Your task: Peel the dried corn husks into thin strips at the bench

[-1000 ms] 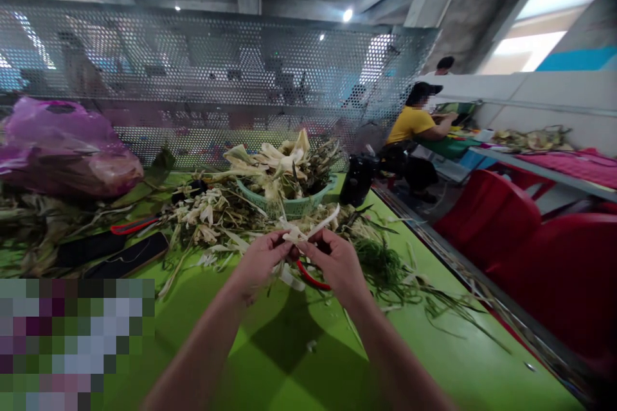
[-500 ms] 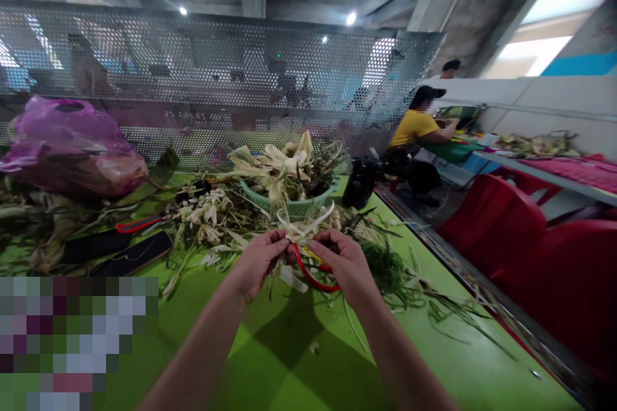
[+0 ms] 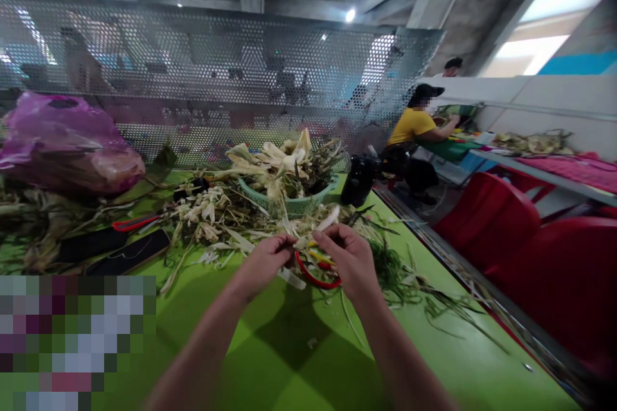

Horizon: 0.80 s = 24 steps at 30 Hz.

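Observation:
Both my hands are together over the green table (image 3: 202, 359), in front of a pile of dried plant pieces. My left hand (image 3: 263, 263) pinches a pale dried husk strip (image 3: 301, 243) between thumb and fingertips. My right hand (image 3: 351, 262) is closed on the same pale piece from the other side, a loose white end rising beyond its fingers. Just under the fingers is a red curved loop (image 3: 315, 281) with yellow parts, like a scissors handle; whether the right hand holds it or it lies on the table, I cannot tell.
Behind my hands stands a green basket (image 3: 270, 202) heaped with dried husks (image 3: 274, 164). A black container (image 3: 357, 180) is beside it. Green fibres (image 3: 388, 266) lie right. A purple bag (image 3: 72, 148) and red-handled cutter (image 3: 137, 223) are left. A person in yellow (image 3: 412, 125) sits beyond red chairs (image 3: 491, 212).
The crossed pale strip ends above my fingers have shifted; one now shows as a broader white piece by my right hand. My left fingers have changed their pinch slightly. The view has moved a little.

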Available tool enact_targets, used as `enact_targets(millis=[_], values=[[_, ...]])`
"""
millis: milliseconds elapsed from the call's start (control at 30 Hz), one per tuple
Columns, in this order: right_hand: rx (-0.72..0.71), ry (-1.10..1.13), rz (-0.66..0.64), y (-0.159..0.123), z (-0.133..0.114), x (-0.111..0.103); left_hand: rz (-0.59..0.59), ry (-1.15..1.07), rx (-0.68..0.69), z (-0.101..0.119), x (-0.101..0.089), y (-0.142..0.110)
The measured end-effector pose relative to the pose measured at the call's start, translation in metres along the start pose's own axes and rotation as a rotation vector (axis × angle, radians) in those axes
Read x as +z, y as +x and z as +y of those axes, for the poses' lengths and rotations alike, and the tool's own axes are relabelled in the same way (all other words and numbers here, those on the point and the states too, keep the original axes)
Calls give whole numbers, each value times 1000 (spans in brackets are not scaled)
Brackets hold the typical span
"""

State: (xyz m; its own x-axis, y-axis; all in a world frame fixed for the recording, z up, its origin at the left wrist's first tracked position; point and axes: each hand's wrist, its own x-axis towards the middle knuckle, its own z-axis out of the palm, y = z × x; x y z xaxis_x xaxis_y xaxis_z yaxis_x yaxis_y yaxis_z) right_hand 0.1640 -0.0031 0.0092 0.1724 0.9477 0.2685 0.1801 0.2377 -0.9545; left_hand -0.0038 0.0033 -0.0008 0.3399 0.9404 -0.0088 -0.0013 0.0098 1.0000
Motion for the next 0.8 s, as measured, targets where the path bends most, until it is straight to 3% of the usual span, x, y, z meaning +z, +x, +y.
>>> enact_targets(millis=[100,233,333,467,600,700,800], values=[[-169,-146,19,-1,-4,-1,59,153,84,-6,-2,3],[-327,-249,-136,-2,-1,2,45,317,167,-10,-1,2],[-307,-230,-163,-1,2,2,-13,398,196,-9,2,0],[-202,-150,-58,-1,1,1,-63,494,177,-11,5,-2],[-214,-143,26,-1,-4,-1,-106,212,64,-12,8,-1],[-297,-176,99,-2,-7,-2,-72,-105,-11,-7,10,1],[-330,-197,96,-3,-6,-1,-33,-275,-13,-1,10,2]])
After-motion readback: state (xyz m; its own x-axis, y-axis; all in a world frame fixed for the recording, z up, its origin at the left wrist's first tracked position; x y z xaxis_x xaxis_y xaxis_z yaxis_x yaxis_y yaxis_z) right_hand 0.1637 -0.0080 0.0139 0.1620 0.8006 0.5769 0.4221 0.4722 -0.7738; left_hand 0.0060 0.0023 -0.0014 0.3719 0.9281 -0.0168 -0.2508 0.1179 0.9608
